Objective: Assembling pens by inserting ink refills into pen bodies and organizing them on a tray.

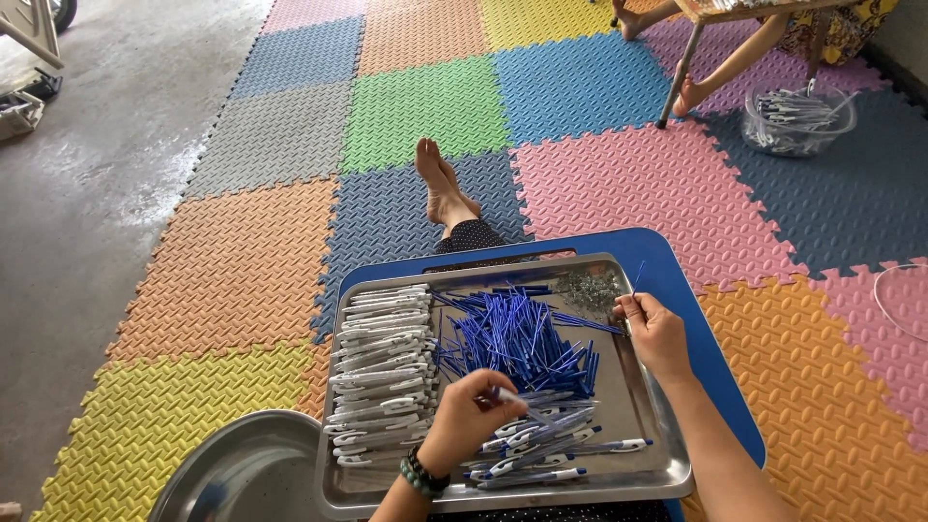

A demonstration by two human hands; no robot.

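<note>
tray [667,462] crowded, bare strip right of refills [517,333]

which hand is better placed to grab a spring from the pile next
Right, probably. The right hand is at the tray's far right corner, beside the springs. The left hand already holds a pen part.

A blue lap table [677,280] carries a steel tray [628,406] of pen parts.

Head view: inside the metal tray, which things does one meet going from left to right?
White pen barrels in a stack → left hand holding a pen part → heap of blue refills → right hand at the tray's right rim.
</note>
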